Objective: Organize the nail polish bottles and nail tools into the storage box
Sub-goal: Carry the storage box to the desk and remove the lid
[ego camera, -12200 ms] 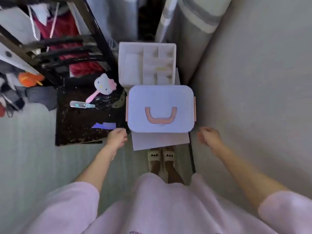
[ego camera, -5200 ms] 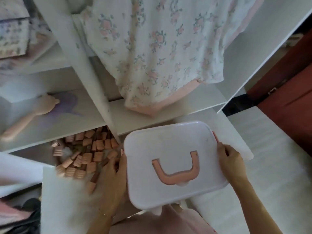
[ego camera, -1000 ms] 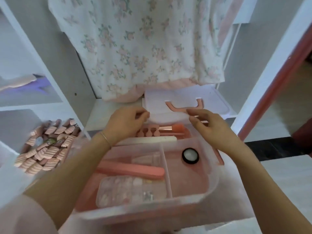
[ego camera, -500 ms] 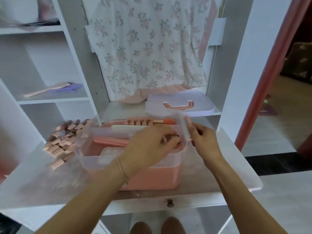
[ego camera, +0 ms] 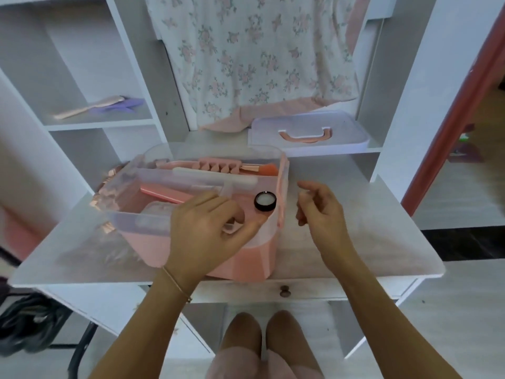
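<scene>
The pink storage box (ego camera: pixel 246 258) stands on the white desk (ego camera: pixel 355 242) with its clear inner tray (ego camera: pixel 128 225) on top. In the tray lie a pink nail file (ego camera: pixel 164 194), a white file (ego camera: pixel 216 175), pink toe separators (ego camera: pixel 218 166), a brush (ego camera: pixel 263 169) and a small black jar (ego camera: pixel 265 201). My left hand (ego camera: pixel 207 233) grips the tray's front rim, fingers inside and thumb along the outside. My right hand (ego camera: pixel 319 212) hovers just right of the box, loosely curled and holding nothing. The box's lid (ego camera: pixel 308 129) lies on the shelf behind. Pink ridged pieces (ego camera: pixel 109 181) show left of the box, mostly hidden.
A floral garment (ego camera: pixel 254 58) hangs over the back shelf above the lid. A brush and a purple item (ego camera: pixel 109 105) lie in the left cubby. The desk has a drawer knob (ego camera: pixel 284 291) at the front. My feet (ego camera: pixel 262 337) stand below.
My right hand has let go of the tray's right edge and drawn away to the right. My left hand has shifted to the tray's front rim.
</scene>
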Available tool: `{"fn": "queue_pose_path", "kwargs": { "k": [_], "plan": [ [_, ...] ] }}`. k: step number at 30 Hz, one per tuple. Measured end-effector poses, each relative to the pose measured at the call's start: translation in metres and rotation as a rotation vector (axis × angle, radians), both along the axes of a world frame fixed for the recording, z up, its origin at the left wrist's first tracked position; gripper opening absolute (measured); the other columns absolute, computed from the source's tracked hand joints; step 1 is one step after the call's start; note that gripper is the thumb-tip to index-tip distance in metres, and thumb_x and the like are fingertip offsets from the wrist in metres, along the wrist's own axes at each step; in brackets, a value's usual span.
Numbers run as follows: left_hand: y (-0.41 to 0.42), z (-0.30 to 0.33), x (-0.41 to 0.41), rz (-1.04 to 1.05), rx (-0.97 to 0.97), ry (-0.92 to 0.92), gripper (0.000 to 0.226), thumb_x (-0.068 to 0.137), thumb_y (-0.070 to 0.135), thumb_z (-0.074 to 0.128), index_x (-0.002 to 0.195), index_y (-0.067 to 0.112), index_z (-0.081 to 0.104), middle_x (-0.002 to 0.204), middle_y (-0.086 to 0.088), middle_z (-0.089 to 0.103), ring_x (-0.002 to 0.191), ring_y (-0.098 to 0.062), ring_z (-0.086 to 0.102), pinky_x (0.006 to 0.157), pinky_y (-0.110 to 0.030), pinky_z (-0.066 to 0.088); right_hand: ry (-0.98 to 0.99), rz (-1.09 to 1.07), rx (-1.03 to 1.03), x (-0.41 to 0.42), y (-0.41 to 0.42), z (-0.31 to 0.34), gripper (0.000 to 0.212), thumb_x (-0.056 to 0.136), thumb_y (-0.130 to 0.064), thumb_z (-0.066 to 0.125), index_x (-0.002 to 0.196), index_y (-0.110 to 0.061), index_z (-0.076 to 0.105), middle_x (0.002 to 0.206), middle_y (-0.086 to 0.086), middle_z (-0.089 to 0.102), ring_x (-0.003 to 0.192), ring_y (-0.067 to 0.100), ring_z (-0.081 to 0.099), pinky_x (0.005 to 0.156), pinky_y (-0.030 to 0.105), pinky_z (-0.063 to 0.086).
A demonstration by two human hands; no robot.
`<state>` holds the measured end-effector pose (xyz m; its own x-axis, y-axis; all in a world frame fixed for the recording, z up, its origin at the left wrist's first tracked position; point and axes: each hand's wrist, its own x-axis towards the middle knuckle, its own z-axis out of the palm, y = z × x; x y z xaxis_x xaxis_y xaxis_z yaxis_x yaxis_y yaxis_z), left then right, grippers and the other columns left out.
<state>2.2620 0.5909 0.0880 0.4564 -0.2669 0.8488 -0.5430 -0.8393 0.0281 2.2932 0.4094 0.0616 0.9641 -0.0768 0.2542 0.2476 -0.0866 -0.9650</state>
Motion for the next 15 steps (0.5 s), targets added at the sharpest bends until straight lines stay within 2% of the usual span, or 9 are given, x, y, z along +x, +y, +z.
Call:
{"fn": "queue_pose_path", "kwargs": {
  "k": [2,4,6,8,11,15],
  "plan": [
    [-0.003,-0.010,0.000,0.052,-0.024,-0.100,0.043,0.084,0.031,0.063,0.047,0.011,0.058,0.044,0.001,0.054,0.043,-0.017,0.048,0.063,-0.017,0.031,0.033,0.042,0.006,-0.008,0.012,-0.011,0.029,0.092,-0.026,0.049,0.120,-0.020,0.046,0.075,-0.002,0.053,0.062,0.002,0.052,0.056,0.011,0.045],
    [-0.008,-0.019,-0.001,0.083,-0.049,-0.167,0.043,0.086,0.028,0.062,0.047,0.011,0.057,0.044,0.000,0.052,0.045,-0.020,0.048,0.060,-0.024,0.031,0.054,0.099,0.017,-0.014,0.021,-0.015,0.044,0.081,-0.049,0.046,0.122,-0.032,0.039,0.080,-0.003,0.055,0.067,0.004,0.055,0.057,0.009,0.046],
    [-0.011,-0.025,-0.002,0.101,-0.092,-0.178,0.046,0.090,0.030,0.056,0.048,0.011,0.058,0.045,0.000,0.052,0.050,-0.018,0.047,0.061,-0.029,0.032,0.038,0.134,0.034,-0.015,0.025,-0.018,0.054,0.072,-0.058,0.042,0.122,-0.038,0.037,0.086,-0.003,0.058,0.070,0.000,0.058,0.058,0.008,0.047],
    [-0.012,-0.028,-0.002,0.101,-0.111,-0.175,0.048,0.092,0.033,0.053,0.050,0.010,0.058,0.046,0.001,0.052,0.055,-0.015,0.043,0.062,-0.031,0.032,0.019,0.122,0.049,-0.013,0.026,-0.020,0.047,0.076,-0.053,0.044,0.121,-0.039,0.038,0.084,-0.003,0.060,0.069,-0.003,0.059,0.058,0.009,0.048],
    [-0.012,-0.028,-0.002,0.097,-0.102,-0.176,0.048,0.092,0.033,0.052,0.050,0.010,0.058,0.047,0.000,0.053,0.057,-0.013,0.042,0.063,-0.032,0.032,-0.011,0.065,0.063,-0.009,0.026,-0.025,0.034,0.092,-0.031,0.047,0.124,-0.038,0.038,0.080,-0.007,0.061,0.069,-0.003,0.061,0.057,0.010,0.049],
    [-0.013,-0.029,-0.003,0.095,-0.100,-0.157,0.047,0.092,0.032,0.050,0.053,0.009,0.061,0.050,-0.002,0.057,0.056,-0.017,0.049,0.066,-0.030,0.031,0.005,0.040,0.050,-0.015,0.015,-0.043,0.047,0.095,-0.009,0.036,0.132,-0.037,0.028,0.077,-0.015,0.064,0.070,0.002,0.063,0.064,0.014,0.052]
  ]
}}
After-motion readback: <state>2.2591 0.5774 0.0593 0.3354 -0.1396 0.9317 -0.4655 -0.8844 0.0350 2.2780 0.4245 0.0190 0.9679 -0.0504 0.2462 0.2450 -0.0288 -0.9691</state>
